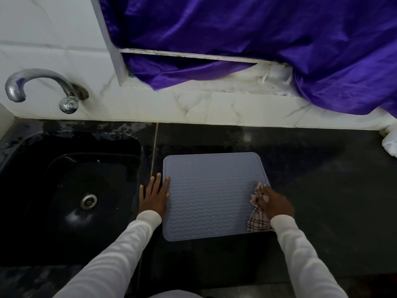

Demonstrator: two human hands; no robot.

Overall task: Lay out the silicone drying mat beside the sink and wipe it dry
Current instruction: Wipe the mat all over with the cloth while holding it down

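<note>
The silicone drying mat [212,194] lies flat on the worktop [322,190] between my hands, sink [71,190] beyond the left hand [154,197], which presses its left edge with straight fingers, while my right hand [276,204] grips the checked cloth [258,222] at its right edge.

Chrome tap [40,87] on white tiled wall [150,104], far-left; purple cloth [257,39] draped along back; white cloth [390,145] at counter's far-right edge.
</note>
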